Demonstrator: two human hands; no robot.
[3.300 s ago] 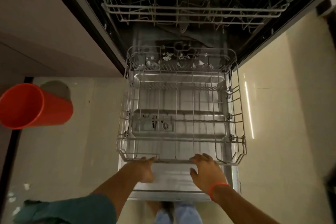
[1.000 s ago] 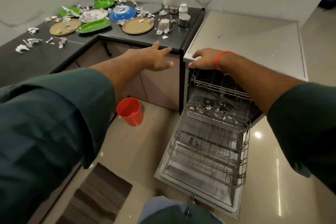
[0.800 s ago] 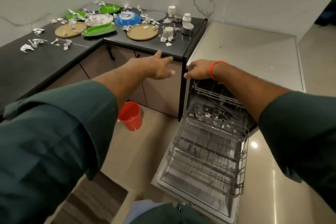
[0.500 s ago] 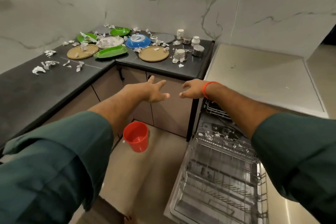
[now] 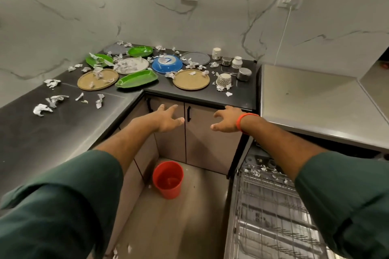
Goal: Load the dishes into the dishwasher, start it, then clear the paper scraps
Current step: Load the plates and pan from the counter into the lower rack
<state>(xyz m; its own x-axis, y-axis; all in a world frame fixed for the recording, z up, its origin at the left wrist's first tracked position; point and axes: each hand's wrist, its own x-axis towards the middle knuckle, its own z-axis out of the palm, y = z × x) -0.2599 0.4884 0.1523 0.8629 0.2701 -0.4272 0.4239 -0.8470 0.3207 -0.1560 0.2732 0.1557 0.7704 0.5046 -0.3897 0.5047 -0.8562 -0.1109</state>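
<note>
In the head view, both arms in dark green sleeves reach forward over the floor, in front of the cabinet doors under the dark surface (image 5: 69,130). The left hand (image 5: 166,121) has its fingers spread wide and straight, and it holds nothing. The right hand (image 5: 226,121), with an orange band on the wrist, has relaxed fingers, a little apart, and it also holds nothing. The dishes stand in the far corner of the surface: two round tan plates (image 5: 97,79), three green leaf-shaped dishes (image 5: 136,78), a blue bowl (image 5: 167,63) with a white scrap inside, a light round plate (image 5: 131,66) full of crumpled paper, and two grey plates near the wall. To the right of them there is a patterned cup (image 5: 223,79) and several small steel containers (image 5: 244,74). Crumpled paper scraps (image 5: 42,109) lie among the dishes and along the left part of the surface, and a few lie on the floor. The dishwasher (image 5: 273,206) is open at the lower right, its wire rack (image 5: 269,216) pulled out and without dishes; small white scraps lie at its back edge. A red bucket (image 5: 168,178) stands on the floor between the cabinet and the dishwasher. No writing or label can be read anywhere.
</note>
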